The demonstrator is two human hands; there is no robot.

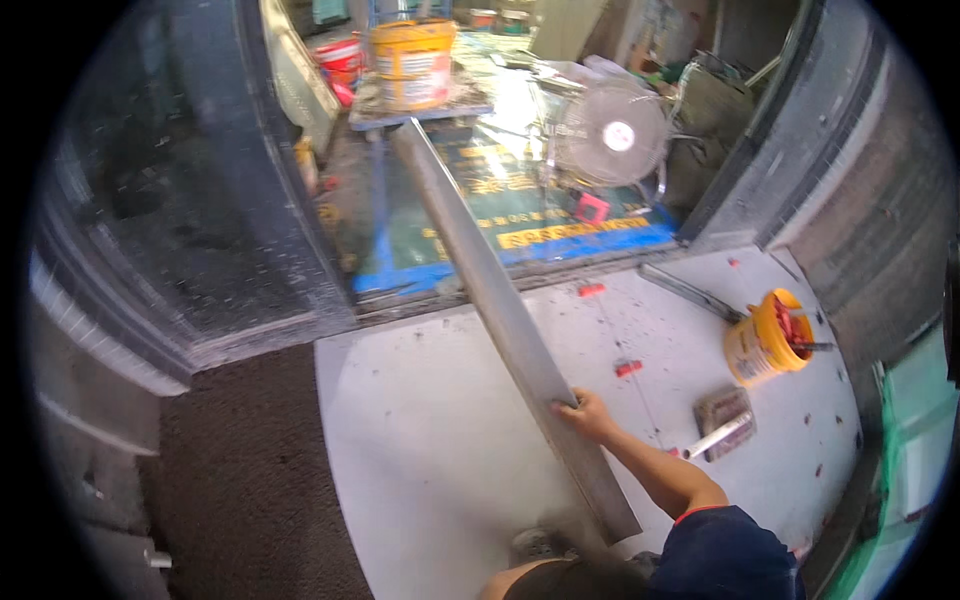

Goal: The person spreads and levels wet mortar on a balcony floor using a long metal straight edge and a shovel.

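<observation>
My right hand (588,414) is closed around the edge of a long grey metal straightedge (490,290), gripping it nearer its lower end. The bar slants across the view, its far end raised toward the doorway and its near end beside my leg and shoe (538,545). Below it lie large pale floor tiles (430,420). Red tile-levelling wedges (628,368) sit along a joint right of the bar. Near my right forearm lies a flat block-like tool with a pale handle (718,437). My left hand is out of view.
Dark, rough mortar (250,480) borders the tiles at left. At right stand a yellow bucket (752,350) of red pieces and a metal bar (690,292) on the tiles. Beyond the doorway are a fan (590,140) and a large yellow bucket (405,85) on a trolley.
</observation>
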